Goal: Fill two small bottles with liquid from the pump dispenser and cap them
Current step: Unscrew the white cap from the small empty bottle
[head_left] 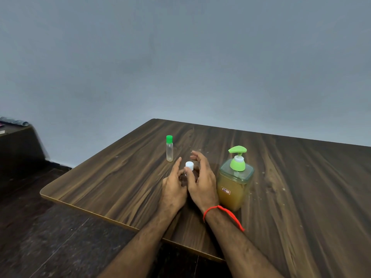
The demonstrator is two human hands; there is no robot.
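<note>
Both forearms reach in over the near edge of the table (84, 183), the right one wearing a red thread (222, 212) at the wrist. Between the two hands stands a small bottle with a white cap (189, 165); its clear body is mostly hidden behind the fingers. The left hand (173, 187) sits against the bottle's left side, thumb raised, fingers seemingly curled on its body. The right hand (201, 181) has its thumb against the bottle below the cap, with the other fingers spread loosely and arched past the cap, not closed on it. Whether the cap is screwed tight or only resting there, I cannot tell.

Beyond this bottle and to its left stands the second bottle (169, 151), upright, green cap on, looking close to empty. Just right of the white-capped bottle is the pump dispenser (235, 177), holding amber liquid, its nozzle turned toward the hands.

Risks from here: the grip looks light, so twisting the cap could tip the narrow bottle or let it spin. A loosened cap could roll off the near edge. The right wrist is close to the dispenser and could knock it.
</note>
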